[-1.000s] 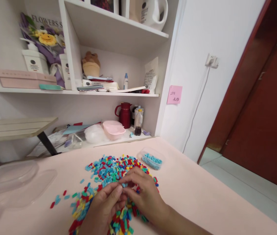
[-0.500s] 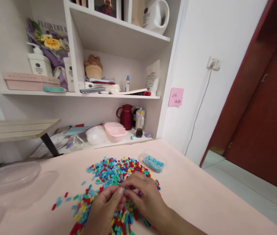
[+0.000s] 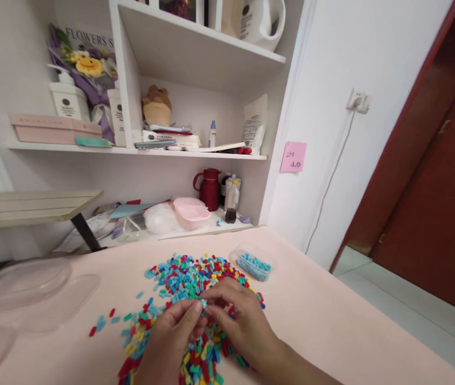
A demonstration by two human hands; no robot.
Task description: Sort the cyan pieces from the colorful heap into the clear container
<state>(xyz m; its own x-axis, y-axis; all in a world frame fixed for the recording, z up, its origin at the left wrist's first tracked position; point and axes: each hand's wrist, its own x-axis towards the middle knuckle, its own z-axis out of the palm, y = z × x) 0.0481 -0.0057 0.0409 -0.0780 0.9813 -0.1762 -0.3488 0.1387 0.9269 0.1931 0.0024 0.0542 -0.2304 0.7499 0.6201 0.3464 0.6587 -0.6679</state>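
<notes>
A small light-blue toy brick [image 3: 204, 303] shows at the fingertips where my two hands meet. My left hand [image 3: 173, 331] pinches it between thumb and forefinger. Thumb and forefinger of my right hand [image 3: 237, 313] close on it from the other side; their tips partly cover it. Both hands hover over a loose pile of small plastic bricks [image 3: 179, 280] in light blue, red, yellow, green and dark blue, which continues below and between the wrists. Behind my right hand stands a clear plastic tub [image 3: 270, 275] with light-blue bricks [image 3: 253, 263] inside.
Clear plastic lids or containers [image 3: 46, 305] lie at the left of the pink tabletop [image 3: 324, 326]. A few stray bricks [image 3: 99, 322] lie left of the pile. Along the back, a shelf holds a pink bowl [image 3: 191, 211], a red jug [image 3: 210, 190] and a bottle [image 3: 232, 202].
The view has shifted slightly. My fingers have turned a little at the tips, and the light-blue brick shows more plainly between them now. The pile and tub look the same.
</notes>
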